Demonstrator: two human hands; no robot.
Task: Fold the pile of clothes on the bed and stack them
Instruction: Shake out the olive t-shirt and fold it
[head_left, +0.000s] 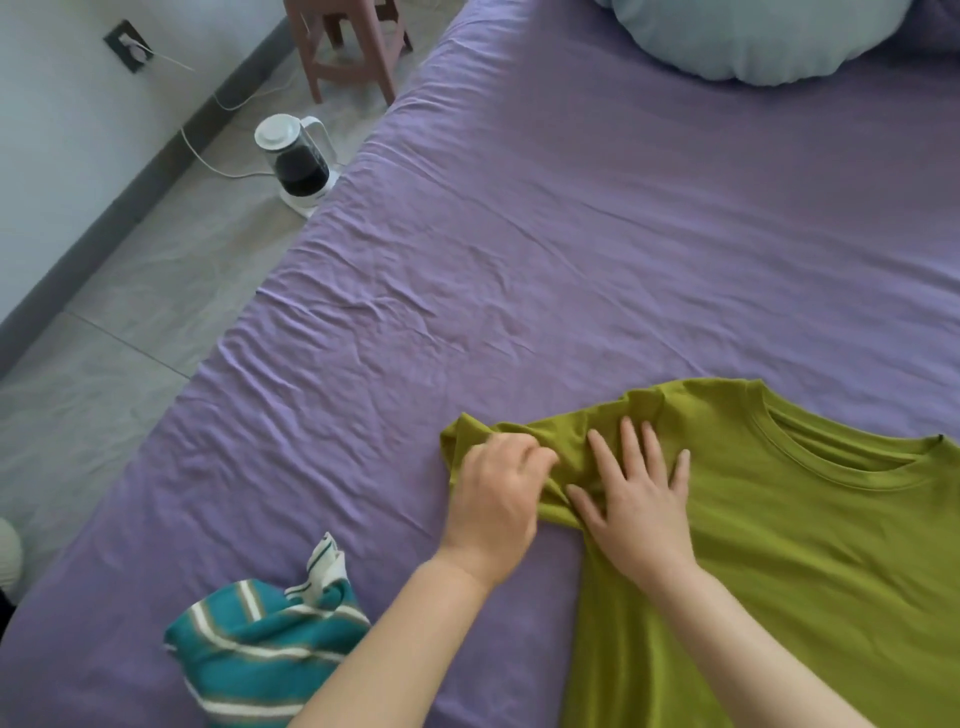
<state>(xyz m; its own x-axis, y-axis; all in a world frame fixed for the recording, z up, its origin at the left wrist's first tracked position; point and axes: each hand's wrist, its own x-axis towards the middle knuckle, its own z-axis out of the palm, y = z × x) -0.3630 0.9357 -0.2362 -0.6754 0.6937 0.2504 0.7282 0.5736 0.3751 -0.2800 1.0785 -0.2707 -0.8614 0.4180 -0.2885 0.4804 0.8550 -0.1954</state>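
Observation:
An olive-green T-shirt (810, 545) lies spread on the purple bed (571, 234), collar toward the far side, running off the frame's right and bottom edges. Its left sleeve is bunched up. My left hand (493, 499) grips that bunched sleeve fabric with curled fingers. Just to its right, my right hand (636, 499) presses flat on the shirt's shoulder with fingers spread. A teal garment with white and tan stripes (265, 649) lies crumpled at the bed's near left, beside my left forearm.
A pale blue pillow (753, 36) sits at the far end of the bed. On the grey tiled floor to the left stand an electric kettle (296, 161) with its cord and a reddish wooden stool (348, 47). The bed's left edge runs diagonally.

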